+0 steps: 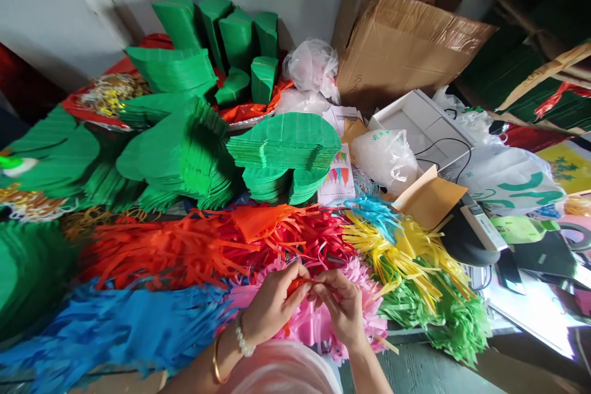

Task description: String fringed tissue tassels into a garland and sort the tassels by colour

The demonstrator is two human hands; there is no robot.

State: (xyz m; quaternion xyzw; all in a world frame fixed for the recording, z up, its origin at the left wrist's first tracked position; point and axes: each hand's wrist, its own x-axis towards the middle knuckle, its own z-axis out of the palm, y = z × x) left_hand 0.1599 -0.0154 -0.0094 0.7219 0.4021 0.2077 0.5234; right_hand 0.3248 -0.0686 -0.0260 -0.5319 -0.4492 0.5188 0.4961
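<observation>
Over the pink fringed tassels (364,277), my left hand (276,303) and my right hand (342,308) meet with fingertips pinched together. A small orange-red strip (295,285) shows between the fingers, mostly hidden by them; both hands seem closed on it. A beaded bracelet and a gold bangle circle my left wrist. Blue fringed strips (138,326) lie left of my hands. Just beyond are orange-red fringed strips (170,246) and darker red ones (318,237). Yellow fringe (401,252) and light green fringe (457,320) lie to the right.
Stacks of green cut sheets (286,141) cover the back and left. A cardboard box (406,43) stands against the wall. An open white box (415,123), plastic bags (388,157), a printed card (337,178) and a light green bottle (521,229) crowd the right.
</observation>
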